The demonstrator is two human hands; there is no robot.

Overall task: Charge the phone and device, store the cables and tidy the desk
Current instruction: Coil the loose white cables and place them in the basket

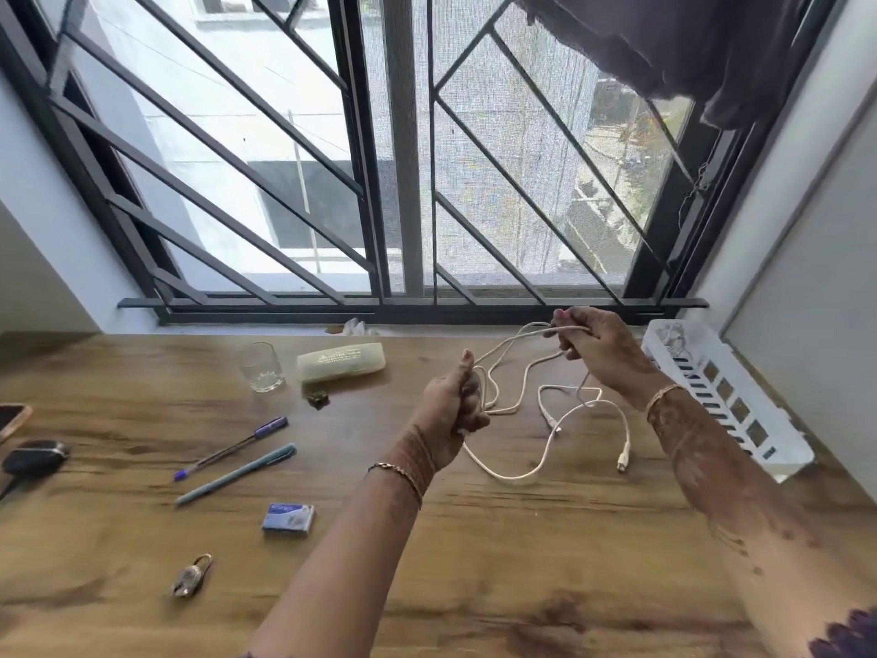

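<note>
Far left, at the edge of the wooden worktop (474, 562): corner of a phone (12, 420), cut off by the frame. Just below it, a black object (33, 458), too blurred to identify. Nearer the front, a padlock (192, 574) lying flat. Further right, a purple pen (232, 447) and a teal pen (237, 474), side by side, slanted alike, not touching; behind them an upright glass (261, 368); in front, a blue box (288, 517). Beside the glass, a pale oblong case (340, 362). Centre: left hand (451, 401), fingers curled into a fist round gathered loops of a white cable (517, 474). From there, one strand up to the right hand (598, 353), raised and pinching it; rest of the cable in loose loops on the worktop between and below the hands, plug end lying flat. Far right, by the wall: white slotted basket (731, 401), contents unclear
</note>
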